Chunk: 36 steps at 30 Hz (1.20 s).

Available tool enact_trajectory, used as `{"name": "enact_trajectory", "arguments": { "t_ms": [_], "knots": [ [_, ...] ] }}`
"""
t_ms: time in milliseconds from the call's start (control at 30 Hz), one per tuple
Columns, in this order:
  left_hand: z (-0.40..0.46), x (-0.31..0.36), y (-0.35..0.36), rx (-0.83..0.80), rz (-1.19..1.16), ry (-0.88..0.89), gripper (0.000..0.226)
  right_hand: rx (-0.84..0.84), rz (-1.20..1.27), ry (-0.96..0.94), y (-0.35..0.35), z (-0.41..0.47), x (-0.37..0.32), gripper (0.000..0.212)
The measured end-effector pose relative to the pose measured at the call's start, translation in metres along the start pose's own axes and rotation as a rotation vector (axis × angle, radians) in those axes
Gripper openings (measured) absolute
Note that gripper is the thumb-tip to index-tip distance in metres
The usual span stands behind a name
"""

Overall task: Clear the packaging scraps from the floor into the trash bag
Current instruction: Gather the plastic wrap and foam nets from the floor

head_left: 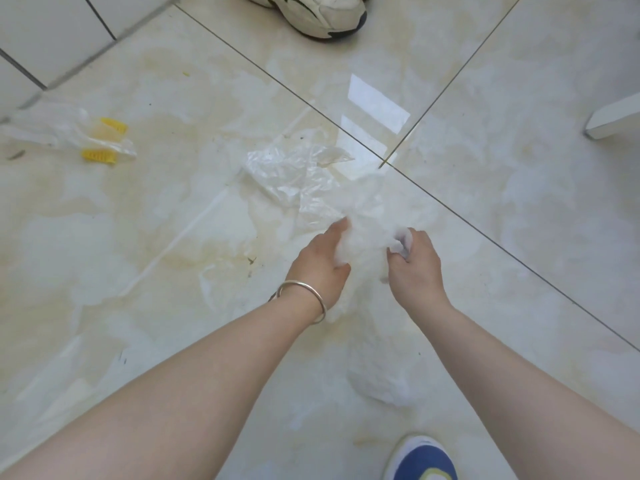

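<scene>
A thin white trash bag [372,341] hangs between my two hands and trails down over the floor. My left hand [320,265], with a silver bangle on the wrist, grips the bag's rim on the left. My right hand [414,263] pinches the rim on the right. Just beyond the hands a crumpled clear plastic scrap [294,174] lies on the tiles, and its near end reaches the bag's mouth. Far to the left lies another clear plastic wrapper [65,129] with yellow ridged pieces [98,154] in it.
The floor is glossy cream tile [173,220] with dark grout lines. A white sneaker [311,12] stands at the top edge, my blue-and-white shoe [420,459] at the bottom. White wall tiles [45,32] rise at upper left, and a white furniture foot [613,119] at right.
</scene>
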<state>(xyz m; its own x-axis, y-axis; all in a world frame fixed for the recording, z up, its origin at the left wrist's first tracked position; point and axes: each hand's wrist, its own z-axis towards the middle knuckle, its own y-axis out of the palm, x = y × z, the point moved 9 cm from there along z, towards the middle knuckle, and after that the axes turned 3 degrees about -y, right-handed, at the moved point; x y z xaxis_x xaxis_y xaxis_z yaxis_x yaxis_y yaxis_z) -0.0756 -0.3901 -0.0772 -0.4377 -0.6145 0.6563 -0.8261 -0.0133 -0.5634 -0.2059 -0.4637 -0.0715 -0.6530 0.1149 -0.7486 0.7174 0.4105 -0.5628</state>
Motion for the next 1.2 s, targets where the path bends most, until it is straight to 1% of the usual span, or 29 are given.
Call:
{"name": "enact_trajectory", "arguments": {
  "t_ms": [33, 100, 133, 167, 200, 233, 300, 333, 367, 400, 467, 500, 567, 600, 633, 667, 700, 733, 767, 800, 867, 900, 967, 1000, 1033, 1067, 1100, 1133, 1200],
  "knots": [
    [-0.003, 0.001, 0.005, -0.023, 0.093, 0.009, 0.047, -0.033, 0.064, 0.013, 0.003, -0.003, -0.002, 0.021],
    [-0.009, -0.003, 0.016, -0.049, 0.174, -0.014, 0.031, -0.113, 0.207, 0.019, 0.007, -0.013, -0.01, 0.049],
    [-0.012, -0.007, 0.019, -0.044, 0.14, -0.043, 0.026, -0.154, 0.264, -0.005, 0.009, -0.019, -0.016, 0.063],
    [-0.015, -0.008, 0.02, -0.021, 0.108, -0.054, 0.021, -0.2, 0.307, -0.04, 0.011, -0.026, -0.026, 0.07],
    [-0.016, -0.008, 0.02, 0.013, 0.106, -0.06, 0.016, -0.244, 0.326, -0.073, 0.013, -0.032, -0.033, 0.069],
    [-0.017, -0.005, 0.021, 0.024, 0.138, -0.058, 0.015, -0.282, 0.322, -0.097, 0.016, -0.038, -0.038, 0.059],
    [-0.018, 0.006, 0.031, -0.033, 0.344, -0.027, 0.02, -0.318, 0.271, -0.083, 0.023, -0.049, -0.039, 0.025],
    [-0.018, 0.006, 0.033, -0.038, 0.381, -0.031, 0.025, -0.294, 0.23, -0.082, 0.023, -0.052, -0.037, 0.013],
    [-0.019, 0.007, 0.031, -0.013, 0.312, -0.039, 0.027, -0.237, 0.184, -0.095, 0.019, -0.052, -0.036, 0.01],
    [-0.023, 0.005, 0.028, 0.022, 0.158, -0.068, 0.026, -0.158, 0.161, -0.101, 0.012, -0.05, -0.033, 0.017],
    [-0.029, -0.001, 0.016, 0.126, -0.256, -0.112, 0.018, -0.022, 0.222, -0.024, -0.001, -0.047, -0.021, 0.028],
    [-0.033, -0.005, 0.015, 0.13, -0.435, -0.167, 0.015, 0.001, 0.296, 0.041, -0.004, -0.047, -0.015, 0.026],
    [-0.044, -0.006, 0.031, 0.007, -0.724, -0.276, 0.03, -0.037, 0.479, 0.169, -0.001, -0.052, -0.003, 0.015],
    [-0.048, -0.003, 0.039, -0.053, -0.824, -0.308, 0.04, -0.07, 0.568, 0.22, 0.003, -0.056, 0.003, 0.027],
    [-0.053, -0.001, 0.046, -0.098, -0.903, -0.321, 0.047, -0.102, 0.641, 0.258, 0.005, -0.06, 0.01, 0.043],
    [-0.056, 0.002, 0.051, -0.139, -0.97, -0.314, 0.047, -0.13, 0.682, 0.284, 0.005, -0.063, 0.015, 0.057],
    [-0.059, 0.004, 0.057, -0.195, -1.01, -0.301, 0.043, -0.162, 0.696, 0.306, 0.005, -0.066, 0.02, 0.066],
    [-0.063, 0.007, 0.06, -0.247, -1.015, -0.28, 0.034, -0.193, 0.696, 0.32, 0.004, -0.069, 0.025, 0.069],
    [-0.067, 0.008, 0.062, -0.298, -1.004, -0.26, 0.025, -0.215, 0.68, 0.33, 0.002, -0.074, 0.029, 0.068],
    [-0.073, 0.009, 0.064, -0.35, -0.98, -0.241, 0.021, -0.22, 0.638, 0.334, 0.001, -0.079, 0.035, 0.063],
    [-0.084, 0.001, 0.073, -0.401, -0.898, -0.253, 0.025, -0.186, 0.464, 0.329, -0.003, -0.095, 0.05, 0.053],
    [-0.088, -0.006, 0.075, -0.383, -0.805, -0.248, 0.021, -0.148, 0.332, 0.347, -0.006, -0.104, 0.06, 0.053],
    [-0.092, -0.019, 0.083, -0.353, -0.568, -0.218, 0.015, -0.085, 0.048, 0.449, -0.012, -0.123, 0.082, 0.071],
    [-0.092, -0.027, 0.092, -0.357, -0.439, -0.222, 0.018, -0.075, -0.059, 0.518, -0.015, -0.13, 0.093, 0.081],
    [-0.091, -0.038, 0.1, -0.368, -0.267, -0.244, 0.025, -0.08, -0.11, 0.587, -0.013, -0.136, 0.105, 0.09],
    [-0.092, -0.047, 0.106, -0.378, -0.109, -0.265, 0.031, -0.093, -0.101, 0.651, -0.01, -0.14, 0.114, 0.095],
    [-0.09, -0.055, 0.112, -0.379, -0.038, -0.283, 0.035, -0.104, -0.029, 0.714, -0.002, -0.143, 0.123, 0.094],
    [-0.09, -0.058, 0.115, -0.372, -0.062, -0.303, 0.037, -0.113, 0.095, 0.762, 0.009, -0.144, 0.129, 0.088],
    [-0.088, -0.064, 0.12, -0.348, -0.208, -0.353, 0.038, -0.163, 0.331, 0.795, 0.036, -0.143, 0.13, 0.057]
  ]
}}
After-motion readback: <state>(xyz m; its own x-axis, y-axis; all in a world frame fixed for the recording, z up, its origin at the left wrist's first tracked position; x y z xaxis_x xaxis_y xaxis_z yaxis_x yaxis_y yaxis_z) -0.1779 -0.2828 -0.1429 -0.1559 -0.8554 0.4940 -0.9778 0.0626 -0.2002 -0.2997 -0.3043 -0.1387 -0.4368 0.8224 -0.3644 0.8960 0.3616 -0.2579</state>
